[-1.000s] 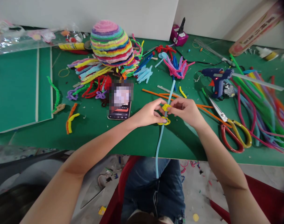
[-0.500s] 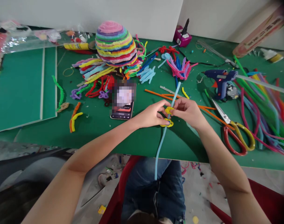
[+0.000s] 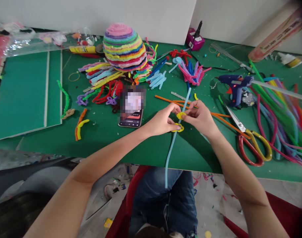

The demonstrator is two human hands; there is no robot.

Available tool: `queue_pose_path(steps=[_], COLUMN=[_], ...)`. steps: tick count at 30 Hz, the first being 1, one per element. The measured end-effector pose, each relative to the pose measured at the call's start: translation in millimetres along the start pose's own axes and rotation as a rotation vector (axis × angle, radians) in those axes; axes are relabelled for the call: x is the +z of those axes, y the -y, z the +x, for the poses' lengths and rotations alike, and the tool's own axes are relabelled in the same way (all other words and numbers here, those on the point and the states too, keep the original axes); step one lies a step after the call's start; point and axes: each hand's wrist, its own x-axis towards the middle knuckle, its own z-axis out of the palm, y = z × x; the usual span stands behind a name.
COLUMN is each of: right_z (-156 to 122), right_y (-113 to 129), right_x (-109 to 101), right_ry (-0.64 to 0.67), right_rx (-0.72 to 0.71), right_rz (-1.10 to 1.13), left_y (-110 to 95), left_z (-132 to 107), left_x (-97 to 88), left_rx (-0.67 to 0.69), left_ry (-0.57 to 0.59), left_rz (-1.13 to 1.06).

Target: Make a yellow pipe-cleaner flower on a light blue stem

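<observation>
On the green table (image 3: 151,145), a long light-blue pipe cleaner (image 3: 171,150) runs from 12 to 6 o'clock, its lower end hanging off the edge. The left hand (image 3: 162,121) and right hand (image 3: 201,118) meet at its middle, both pinching the yellow pipe cleaner (image 3: 180,121) coiled round it — light, bendy wire, fuzzy, best gripped beside the coil

Two hands are seen, left hand (image 3: 162,121) and right hand (image 3: 201,118). One pair of scissors (image 3: 250,140), one glue gun (image 3: 234,84), one phone (image 3: 131,107) and one striped dome (image 3: 124,46) are counted on the green table (image 3: 141,148).
</observation>
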Motion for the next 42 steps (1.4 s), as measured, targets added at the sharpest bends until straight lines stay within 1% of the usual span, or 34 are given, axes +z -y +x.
queue_pose_path(steps=[6,12,16,20,25,30,33,35,38,40,42], right_z=[-0.6,-2.0,-1.0,1.2,2.7,0.9,0.5,1.0,1.0,-2.5,-10.1], right_y=[1.2,1.4,0.2,-1.5,-2.7,0.0,3.3,5.6,11.8,19.5,29.0], right_x=[-2.2,-1.5,0.6,0.5,0.5,1.9,-6.2,-15.1,-29.5,-41.0,-57.9], right_ry=[0.003,-0.102,-0.112,-0.103,-0.113,-0.137,-0.198,-0.191,-0.032,0.039,0.074], right_rx=[-0.040,-0.133,-0.129,-0.110,-0.120,-0.120,-0.129,-0.093,-0.016,0.014,0.114], right_rz=[-0.068,-0.244,-0.201,-0.128,-0.064,-0.075,-0.114,-0.173,-0.349,-0.581,-0.842], left_y=[0.5,2.5,3.3,4.3,2.0,4.0,7.3,8.7,10.0,11.3,13.3], left_z=[1.3,4.1,5.5,6.5,5.8,5.1,6.8,8.5,10.7,11.9,12.9], left_x=[-0.5,-1.9,-3.2,-5.4,-2.9,2.2,2.1,1.0,-1.2,-2.6,-3.8], left_rx=[0.025,0.012,0.011,-0.024,-0.051,-0.023,0.011,0.002,-0.023,-0.035,-0.046], left_ry=[0.018,-0.010,-0.022,-0.026,-0.068,-0.138,-0.154,-0.160,-0.158,-0.156,-0.170], left_rz=[0.034,0.002,-0.020,-0.025,-0.030,-0.057,-0.100,-0.136,-0.181,-0.191,-0.186])
